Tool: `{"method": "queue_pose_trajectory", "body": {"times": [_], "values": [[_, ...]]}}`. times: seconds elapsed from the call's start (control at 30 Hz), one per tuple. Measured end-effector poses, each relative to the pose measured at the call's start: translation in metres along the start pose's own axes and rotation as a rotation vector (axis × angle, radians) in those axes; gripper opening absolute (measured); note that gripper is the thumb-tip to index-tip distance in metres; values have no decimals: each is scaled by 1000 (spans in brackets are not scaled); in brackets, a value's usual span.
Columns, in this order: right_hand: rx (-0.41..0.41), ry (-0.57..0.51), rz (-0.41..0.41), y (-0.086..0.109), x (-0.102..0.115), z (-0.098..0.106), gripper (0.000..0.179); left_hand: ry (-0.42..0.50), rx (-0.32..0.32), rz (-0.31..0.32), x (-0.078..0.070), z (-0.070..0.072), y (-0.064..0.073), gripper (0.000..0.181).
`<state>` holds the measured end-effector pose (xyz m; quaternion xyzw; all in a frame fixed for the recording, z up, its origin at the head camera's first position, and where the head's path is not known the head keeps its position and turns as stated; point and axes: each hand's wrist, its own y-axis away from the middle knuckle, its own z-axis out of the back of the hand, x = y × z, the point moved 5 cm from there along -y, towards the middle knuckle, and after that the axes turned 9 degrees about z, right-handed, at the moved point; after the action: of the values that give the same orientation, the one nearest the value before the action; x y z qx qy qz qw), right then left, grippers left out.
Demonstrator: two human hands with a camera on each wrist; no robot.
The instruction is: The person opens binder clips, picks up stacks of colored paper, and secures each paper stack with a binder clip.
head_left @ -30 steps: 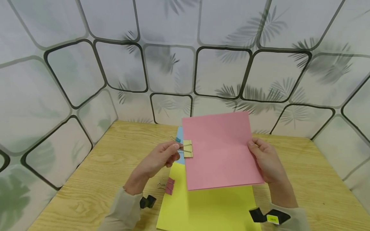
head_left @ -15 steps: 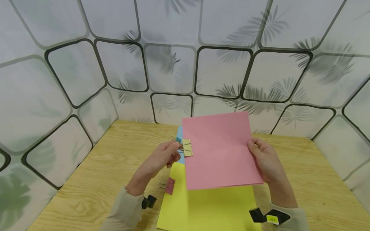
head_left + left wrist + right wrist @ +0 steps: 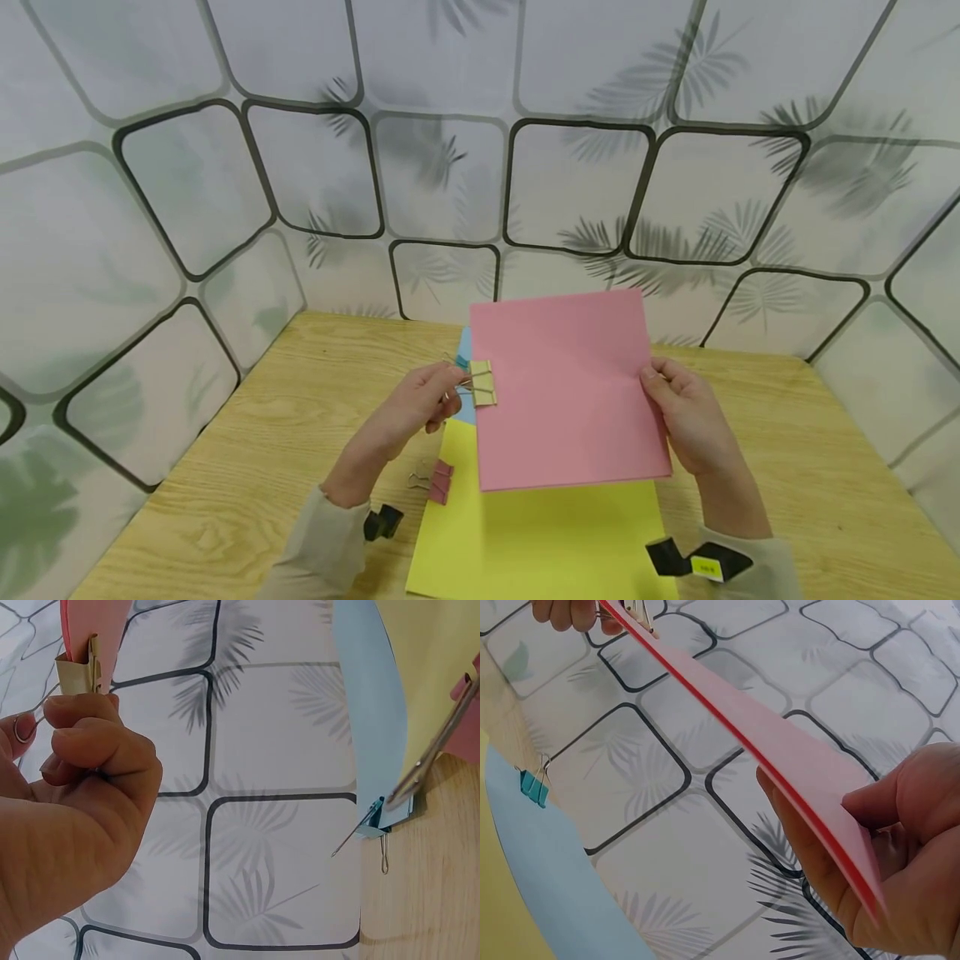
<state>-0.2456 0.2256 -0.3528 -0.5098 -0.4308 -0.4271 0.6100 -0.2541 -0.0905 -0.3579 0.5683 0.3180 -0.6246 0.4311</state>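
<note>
A stack of pink paper (image 3: 566,392) is held up at a tilt in front of me. On its left edge sits a pale yellow binder clip (image 3: 483,383). My left hand (image 3: 408,408) pinches the clip's wire handles between thumb and fingers; the left wrist view shows the clip's body (image 3: 75,677) around the paper edge. My right hand (image 3: 693,412) grips the right edge, with the thumb (image 3: 877,801) on one face and the fingers behind. Below lies yellow paper (image 3: 573,550) with a pink binder clip (image 3: 440,483) on its left edge.
Blue paper (image 3: 466,408) lies behind the yellow paper, mostly hidden in the head view, and carries a teal binder clip (image 3: 534,787). All this rests on a wooden table (image 3: 247,467). A patterned curtain-like backdrop (image 3: 442,175) rises along the back and sides.
The pink paper, its yellow clip and my left hand have shifted slightly left. The paper's lower right corner has moved left too. Both hands keep their hold.
</note>
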Motion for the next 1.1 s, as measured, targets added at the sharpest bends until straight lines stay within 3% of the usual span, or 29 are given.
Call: {"method": "queue_pose_trajectory", "body": {"times": [0.23,0.5,0.8,1.1], "values": [[12,71,-7,0,0,0,43,-18,3,25,2,1,-1,33],[22,55,-15,-1,-2,-1,46,-6,3,-14,-3,0,-1,34],[-9,48,-60,-1,-6,-2,45,-18,-24,38,-1,-2,-2,32],[-19,42,-78,-4,-2,-2,44,-95,-2,64,2,2,1,36]]}}
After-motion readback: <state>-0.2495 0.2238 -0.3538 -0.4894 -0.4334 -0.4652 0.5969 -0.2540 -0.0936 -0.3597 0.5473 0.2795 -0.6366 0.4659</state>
